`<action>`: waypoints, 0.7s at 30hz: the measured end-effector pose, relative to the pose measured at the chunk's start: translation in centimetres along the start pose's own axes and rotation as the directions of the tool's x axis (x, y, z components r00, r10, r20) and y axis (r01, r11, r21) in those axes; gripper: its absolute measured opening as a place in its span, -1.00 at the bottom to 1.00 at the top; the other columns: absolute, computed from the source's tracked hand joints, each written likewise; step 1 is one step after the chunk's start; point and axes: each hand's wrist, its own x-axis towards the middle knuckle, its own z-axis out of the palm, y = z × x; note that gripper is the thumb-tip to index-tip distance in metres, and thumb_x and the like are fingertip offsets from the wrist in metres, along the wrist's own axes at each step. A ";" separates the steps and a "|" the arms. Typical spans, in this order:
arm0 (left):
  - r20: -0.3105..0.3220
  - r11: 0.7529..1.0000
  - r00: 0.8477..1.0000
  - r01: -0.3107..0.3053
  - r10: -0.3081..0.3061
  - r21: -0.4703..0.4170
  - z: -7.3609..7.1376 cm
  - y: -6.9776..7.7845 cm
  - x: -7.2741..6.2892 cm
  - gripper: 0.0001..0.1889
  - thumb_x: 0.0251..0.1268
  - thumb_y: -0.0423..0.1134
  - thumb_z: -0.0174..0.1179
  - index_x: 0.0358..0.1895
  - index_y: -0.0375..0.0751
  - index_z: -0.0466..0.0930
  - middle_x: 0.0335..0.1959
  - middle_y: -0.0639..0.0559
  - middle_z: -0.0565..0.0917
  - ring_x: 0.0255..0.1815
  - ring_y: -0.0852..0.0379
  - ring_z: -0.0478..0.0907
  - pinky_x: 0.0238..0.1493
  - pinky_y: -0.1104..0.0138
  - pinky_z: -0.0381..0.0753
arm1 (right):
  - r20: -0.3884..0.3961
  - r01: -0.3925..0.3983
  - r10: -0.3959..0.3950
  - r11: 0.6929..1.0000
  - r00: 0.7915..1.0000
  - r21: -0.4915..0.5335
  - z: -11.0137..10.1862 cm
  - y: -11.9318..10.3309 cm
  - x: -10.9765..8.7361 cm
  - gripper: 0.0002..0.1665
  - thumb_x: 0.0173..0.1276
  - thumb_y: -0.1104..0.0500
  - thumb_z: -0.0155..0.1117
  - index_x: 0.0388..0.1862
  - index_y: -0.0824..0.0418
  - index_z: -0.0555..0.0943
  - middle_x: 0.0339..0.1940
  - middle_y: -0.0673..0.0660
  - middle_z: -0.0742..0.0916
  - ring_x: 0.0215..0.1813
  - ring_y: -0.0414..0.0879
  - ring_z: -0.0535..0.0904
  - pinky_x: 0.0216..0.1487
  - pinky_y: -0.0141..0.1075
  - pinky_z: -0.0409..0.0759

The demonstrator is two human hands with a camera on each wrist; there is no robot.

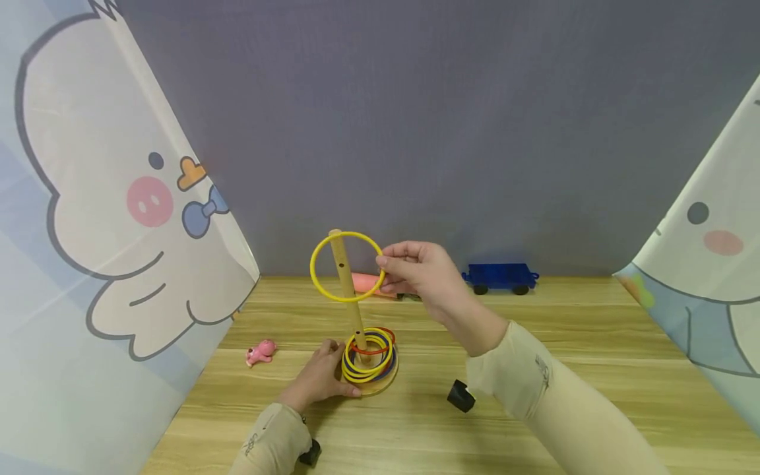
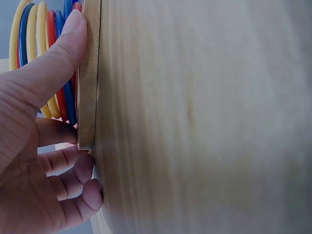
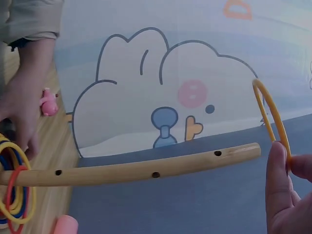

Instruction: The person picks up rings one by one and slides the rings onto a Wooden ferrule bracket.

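Note:
My right hand [image 1: 421, 274] pinches a yellow ring [image 1: 312, 270] between thumb and fingers. In the head view the ring overlaps the top of a wooden post [image 1: 346, 270]; the right wrist view shows the ring [image 3: 279, 114] just beyond the post's tip, not around it. Down on the table, my left hand [image 1: 317, 376] grips the edge of the stand's round wooden base [image 1: 380, 388]. Its thumb [image 2: 63, 53] lies on the base, with the fingers curled about the rim. Several yellow, blue and red rings [image 2: 31, 34] are stacked around the post's foot, one red ring tilted.
A small pink toy [image 1: 261, 353] lies left of the stand. Behind the post is a pink cylinder [image 1: 365, 284]; a blue toy wagon [image 1: 500, 277] stands at the back right. One black object [image 1: 460, 396] sits right of the base, another [image 1: 310, 454] by the left sleeve. A grey backdrop [image 1: 415, 132] rises behind.

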 end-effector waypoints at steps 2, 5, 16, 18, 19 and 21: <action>0.001 1.000 1.000 0.001 -0.001 0.000 0.0 0.0 0.0 0.19 -0.29 0.21 0.57 0.37 -0.55 0.27 0.14 -0.29 0.37 0.17 -0.30 0.37 0.17 -0.08 0.41 | -0.025 0.025 -0.025 1.000 0.999 0.010 0.3 -0.5 0.5 -0.71 0.37 0.28 0.29 -0.03 0.46 0.57 -0.40 0.18 0.69 -0.43 -0.09 0.66 -0.22 -0.17 0.68; 0.005 1.000 1.000 0.004 -0.004 -0.002 0.0 0.0 0.0 0.19 -0.29 0.21 0.57 0.37 -0.55 0.27 0.15 -0.29 0.36 0.18 -0.30 0.37 0.17 -0.07 0.41 | -0.080 0.031 -0.029 0.999 0.996 0.027 0.5 -0.7 1.3 -0.73 0.37 0.26 0.29 -0.05 0.43 0.58 -0.42 0.17 0.68 -0.43 -0.10 0.66 -0.19 -0.16 0.68; -0.011 1.000 1.000 -0.008 0.008 0.003 0.2 -0.1 0.1 0.19 -0.31 0.21 0.57 0.36 -0.54 0.28 0.12 -0.27 0.37 0.15 -0.28 0.38 0.16 -0.06 0.42 | -0.095 -0.140 0.136 0.989 0.986 -0.047 -0.8 6.1 2.5 -0.73 0.39 0.31 0.25 -0.01 0.47 0.58 -0.37 0.21 0.69 -0.44 -0.09 0.66 -0.20 -0.17 0.68; -0.017 1.000 1.000 -0.014 0.014 0.011 0.2 -0.2 0.1 0.19 -0.31 0.21 0.57 0.36 -0.53 0.29 0.11 -0.25 0.38 0.14 -0.27 0.39 0.15 -0.05 0.43 | -0.091 -0.173 0.165 0.982 0.982 -0.081 -1.1 8.1 2.3 -0.73 0.39 0.33 0.23 -0.02 0.49 0.58 -0.38 0.20 0.69 -0.47 -0.11 0.65 -0.21 -0.17 0.68; -0.017 1.000 1.000 -0.015 0.015 0.011 0.2 -0.2 0.1 0.18 -0.31 0.21 0.57 0.36 -0.53 0.29 0.10 -0.25 0.38 0.13 -0.27 0.39 0.15 -0.05 0.43 | -0.091 -0.190 0.181 0.977 0.979 -0.096 -1.3 9.1 2.2 -0.74 0.39 0.34 0.23 -0.01 0.50 0.58 -0.38 0.20 0.69 -0.47 -0.12 0.64 -0.22 -0.17 0.69; -0.014 1.000 1.000 -0.013 0.013 0.009 0.2 -0.2 0.1 0.17 -0.31 0.21 0.58 0.37 -0.47 0.31 0.08 -0.23 0.38 0.12 -0.25 0.40 0.14 -0.05 0.44 | -0.095 -0.223 0.213 0.967 0.973 -0.121 -1.5 11.1 2.0 -0.75 0.39 0.36 0.21 -0.02 0.51 0.58 -0.38 0.23 0.69 -0.49 -0.13 0.63 -0.24 -0.18 0.69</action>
